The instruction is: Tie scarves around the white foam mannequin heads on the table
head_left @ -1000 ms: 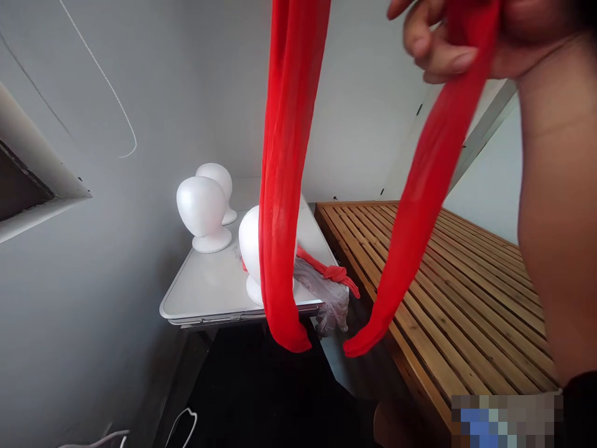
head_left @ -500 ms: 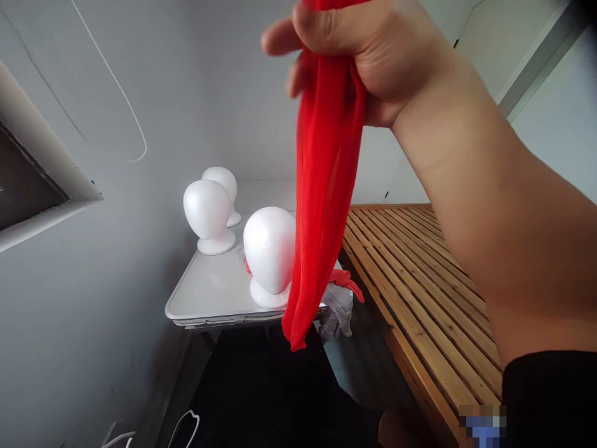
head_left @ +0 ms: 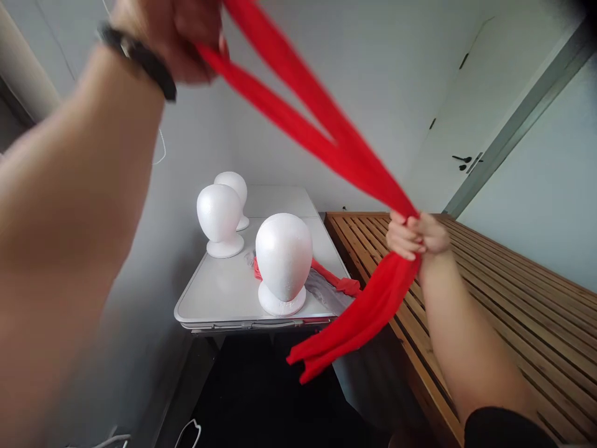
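A long red stretchy cloth (head_left: 326,134) runs taut from upper left down to centre right. My left hand (head_left: 180,34), raised high with a black wristband, is closed on the cloth's upper end, where it splits into two strands. My right hand (head_left: 415,235) is a fist gripping both strands together lower down. The loose ends hang below that fist, in front of the table's corner. A white foam head (head_left: 283,258) stands on the white table (head_left: 209,298), just left of the hanging ends.
Two more foam heads (head_left: 220,218) stand further back on the table. Another red cloth and a clear plastic bag (head_left: 326,287) lie by the near head. A wooden slatted bed frame (head_left: 513,298) fills the right. Grey walls close in on the left; a door is behind.
The cloth hung from my right hand held high. Now my left hand holds the top end high, my right hand has dropped and grips lower down, and the cloth is pulled taut.
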{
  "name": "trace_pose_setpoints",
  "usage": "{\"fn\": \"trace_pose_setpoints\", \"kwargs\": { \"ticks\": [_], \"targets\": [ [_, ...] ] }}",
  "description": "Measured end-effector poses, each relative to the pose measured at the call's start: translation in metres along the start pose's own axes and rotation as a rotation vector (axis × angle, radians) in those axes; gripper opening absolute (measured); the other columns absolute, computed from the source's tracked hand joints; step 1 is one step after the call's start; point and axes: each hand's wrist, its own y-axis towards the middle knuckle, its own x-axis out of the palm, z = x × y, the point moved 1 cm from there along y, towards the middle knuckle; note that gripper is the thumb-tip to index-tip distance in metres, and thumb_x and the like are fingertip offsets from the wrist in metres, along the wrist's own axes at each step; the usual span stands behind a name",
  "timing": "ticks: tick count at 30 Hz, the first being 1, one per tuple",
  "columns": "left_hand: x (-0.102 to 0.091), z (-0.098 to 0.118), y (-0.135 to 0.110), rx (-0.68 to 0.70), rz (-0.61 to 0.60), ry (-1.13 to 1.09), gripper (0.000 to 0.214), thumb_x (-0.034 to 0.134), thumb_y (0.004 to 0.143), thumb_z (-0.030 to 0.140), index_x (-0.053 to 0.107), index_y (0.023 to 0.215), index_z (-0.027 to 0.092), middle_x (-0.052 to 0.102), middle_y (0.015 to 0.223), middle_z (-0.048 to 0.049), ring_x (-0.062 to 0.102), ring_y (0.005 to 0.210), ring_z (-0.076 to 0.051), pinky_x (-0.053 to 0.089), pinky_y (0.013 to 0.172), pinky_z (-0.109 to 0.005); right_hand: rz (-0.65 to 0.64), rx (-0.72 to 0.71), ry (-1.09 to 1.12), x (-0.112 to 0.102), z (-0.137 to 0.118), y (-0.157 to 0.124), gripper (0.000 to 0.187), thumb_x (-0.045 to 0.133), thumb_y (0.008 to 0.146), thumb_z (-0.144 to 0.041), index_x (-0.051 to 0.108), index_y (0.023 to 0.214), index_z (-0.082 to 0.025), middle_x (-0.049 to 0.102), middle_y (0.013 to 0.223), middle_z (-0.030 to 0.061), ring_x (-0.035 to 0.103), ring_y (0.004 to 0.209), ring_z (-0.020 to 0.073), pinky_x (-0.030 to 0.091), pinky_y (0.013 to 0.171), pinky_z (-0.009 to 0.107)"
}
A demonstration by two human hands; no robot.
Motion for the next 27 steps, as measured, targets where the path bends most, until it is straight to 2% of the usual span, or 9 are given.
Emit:
{"fn": "trace_pose_setpoints", "kwargs": {
  "ticks": [2, 4, 8, 11, 13, 16, 21, 24, 27],
  "targets": [
    [-0.014, -0.013, 0.011, 0.168, -0.194, 0.061, 0.065, -0.001, 0.111, 0.016, 0.054, 0.078, 0.001, 0.030, 0.063, 0.0059, 0.038, 0.051, 0.007, 0.031, 0.067, -0.011, 0.094, 0.013, 0.100, -0.006, 0.038, -0.002, 0.016, 0.074, 0.093, -0.035, 0.062, 0.092, -0.023, 0.035, 0.052, -0.0157, 0.013, 0.030, 0.0014, 0.020, 0.031, 0.013],
    [-0.032, -0.041, 0.033, 0.201, -0.265, 0.145, 0.047, 0.024, 0.113, 0.017, 0.054, 0.078, 0.009, 0.026, 0.055, 0.0090, 0.024, 0.048, 0.006, 0.031, 0.062, -0.006, 0.228, 0.083, 0.226, -0.003, 0.066, 0.012, 0.011, 0.069, 0.097, -0.028, 0.060, 0.094, -0.023, 0.033, 0.055, -0.0143, 0.014, 0.033, 0.0021, 0.024, 0.031, 0.011],
    [-0.070, -0.109, 0.082, 0.141, -0.043, 0.078, 0.018, 0.052, 0.103, 0.014, 0.064, 0.090, 0.016, 0.034, 0.050, 0.0087, 0.028, 0.043, -0.003, 0.044, 0.050, -0.014, 0.375, 0.273, 0.366, 0.015, 0.101, 0.062, 0.019, 0.066, 0.099, -0.022, 0.052, 0.086, -0.021, 0.035, 0.058, -0.0117, 0.024, 0.037, 0.0024, 0.031, 0.034, 0.008],
    [-0.096, -0.158, 0.091, 0.125, 0.070, -0.031, 0.008, 0.061, 0.092, 0.012, 0.068, 0.094, 0.013, 0.039, 0.051, 0.0068, 0.030, 0.041, -0.005, 0.040, 0.043, -0.018, 0.417, 0.347, 0.365, 0.028, 0.128, 0.082, 0.027, 0.069, 0.098, -0.023, 0.047, 0.082, -0.021, 0.038, 0.059, -0.0107, 0.025, 0.038, 0.0019, 0.031, 0.035, 0.008],
    [-0.117, -0.191, 0.079, 0.125, 0.037, -0.100, 0.013, 0.063, 0.087, 0.015, 0.070, 0.098, 0.012, 0.043, 0.054, 0.0051, 0.033, 0.042, -0.006, 0.039, 0.042, -0.018, 0.447, 0.388, 0.368, 0.037, 0.150, 0.075, 0.033, 0.072, 0.095, -0.024, 0.043, 0.079, -0.022, 0.038, 0.059, -0.0103, 0.025, 0.040, 0.0025, 0.032, 0.035, 0.009],
    [-0.158, -0.243, 0.043, 0.047, -0.115, -0.232, 0.031, 0.058, 0.080, 0.020, 0.071, 0.106, 0.010, 0.053, 0.063, -0.0003, 0.046, 0.046, -0.010, 0.046, 0.045, -0.022, 0.492, 0.424, 0.379, 0.055, 0.182, 0.042, 0.041, 0.080, 0.088, -0.025, 0.041, 0.076, -0.022, 0.037, 0.059, -0.0101, 0.025, 0.042, 0.0023, 0.032, 0.036, 0.011],
    [-0.223, -0.328, -0.020, -0.162, -0.155, -0.272, 0.040, 0.054, 0.069, 0.016, 0.073, 0.102, 0.006, 0.073, 0.085, -0.0128, 0.067, 0.062, -0.018, 0.062, 0.059, -0.030, 0.568, 0.458, 0.403, 0.097, 0.217, -0.017, 0.043, 0.088, 0.079, -0.038, 0.049, 0.077, -0.021, 0.046, 0.063, -0.0072, 0.030, 0.046, 0.0025, 0.034, 0.040, 0.015],
    [-0.239, -0.368, -0.047, -0.257, -0.232, -0.135, 0.018, 0.061, 0.079, 0.015, 0.074, 0.089, 0.007, 0.077, 0.093, -0.0154, 0.074, 0.072, -0.017, 0.062, 0.062, -0.022, 0.623, 0.448, 0.416, 0.128, 0.230, -0.036, 0.033, 0.081, 0.082, -0.045, 0.060, 0.090, -0.021, 0.055, 0.069, -0.0036, 0.040, 0.049, 0.0074, 0.038, 0.042, 0.021],
    [-0.232, -0.395, -0.064, -0.366, -0.359, 0.075, 0.014, 0.073, 0.084, 0.017, 0.077, 0.093, 0.007, 0.079, 0.096, -0.0157, 0.074, 0.067, -0.016, 0.053, 0.050, -0.017, 0.770, 0.306, 0.426, 0.159, 0.248, -0.045, 0.042, 0.076, 0.081, -0.038, 0.061, 0.118, -0.026, 0.060, 0.073, -0.0039, 0.052, 0.057, 0.0128, 0.044, 0.050, 0.024]
  ]
}}
